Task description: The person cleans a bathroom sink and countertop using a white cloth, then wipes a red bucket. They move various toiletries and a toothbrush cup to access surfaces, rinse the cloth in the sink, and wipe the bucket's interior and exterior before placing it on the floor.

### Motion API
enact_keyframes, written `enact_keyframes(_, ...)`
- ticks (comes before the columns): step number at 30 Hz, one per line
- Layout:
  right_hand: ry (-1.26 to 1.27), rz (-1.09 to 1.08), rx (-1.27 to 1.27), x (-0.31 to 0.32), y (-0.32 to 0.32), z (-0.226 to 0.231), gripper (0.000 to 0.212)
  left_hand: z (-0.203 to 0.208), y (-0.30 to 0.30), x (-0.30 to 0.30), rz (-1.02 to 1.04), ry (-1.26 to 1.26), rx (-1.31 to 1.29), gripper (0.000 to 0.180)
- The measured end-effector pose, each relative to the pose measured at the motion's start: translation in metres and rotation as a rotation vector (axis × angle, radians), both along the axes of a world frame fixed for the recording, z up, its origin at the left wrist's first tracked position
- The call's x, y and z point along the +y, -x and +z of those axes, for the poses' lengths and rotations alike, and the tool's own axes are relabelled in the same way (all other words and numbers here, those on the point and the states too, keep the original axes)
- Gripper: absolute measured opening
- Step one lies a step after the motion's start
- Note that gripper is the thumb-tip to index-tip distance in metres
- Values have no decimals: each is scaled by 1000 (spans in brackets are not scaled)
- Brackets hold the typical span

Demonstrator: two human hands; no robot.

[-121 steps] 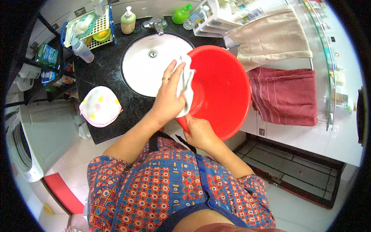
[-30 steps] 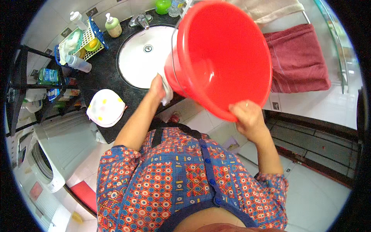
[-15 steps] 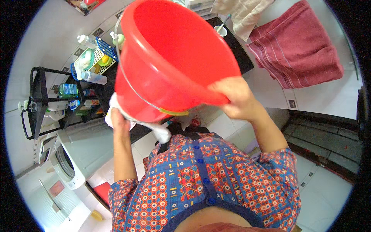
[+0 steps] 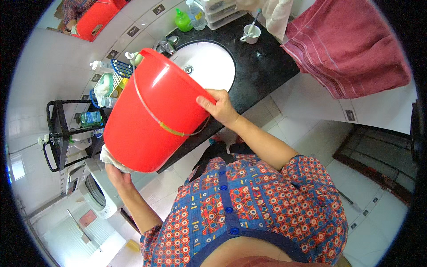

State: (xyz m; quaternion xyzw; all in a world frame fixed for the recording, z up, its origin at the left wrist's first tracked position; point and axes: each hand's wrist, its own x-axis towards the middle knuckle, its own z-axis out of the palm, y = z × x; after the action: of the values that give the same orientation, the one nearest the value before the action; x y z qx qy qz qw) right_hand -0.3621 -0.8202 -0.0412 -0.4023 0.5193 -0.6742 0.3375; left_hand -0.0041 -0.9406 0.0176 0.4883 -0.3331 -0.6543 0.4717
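Note:
A large red plastic bucket (image 4: 153, 111) is held tilted in front of me, its mouth turned away over the sink (image 4: 211, 66) and its base toward my lower left. My right hand (image 4: 221, 107) grips the rim, thumb on the outer wall. Under the base, my left hand (image 4: 119, 178) holds a white cloth (image 4: 111, 159) against the bucket's bottom; part of that hand's fingers is hidden. The wire handle with its yellow grip (image 4: 171, 130) hangs across the bucket's side. The bucket's inside cannot be seen.
The sink is set in a black countertop (image 4: 253, 66) with a tap (image 4: 168, 45), a white cup (image 4: 251, 34), and a green bottle (image 4: 183, 21). Left stand a black rack (image 4: 60, 120) and a washing machine (image 4: 95, 191). A maroon towel (image 4: 347, 49) hangs at the right.
The bucket has come lower and left, its mouth swinging away from me so its outer side shows. My right hand has moved left with the rim; my left hand is lower with the cloth.

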Motion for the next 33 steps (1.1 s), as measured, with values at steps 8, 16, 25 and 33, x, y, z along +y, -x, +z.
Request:
enact_keyframes(8,3,1,-489,-19,28,-53,31,13,37,-14,-162,108,71,38)
enact_keyframes(16,36,-52,-762,-18,36,-68,34,40,78,-18,-207,104,139,40)
enact_keyframes(25,63,-12,-876,-12,23,-65,33,60,68,-18,-361,126,238,45)
enact_keyframes(33,64,-21,-916,-9,19,-63,34,66,67,-11,-305,141,174,47)
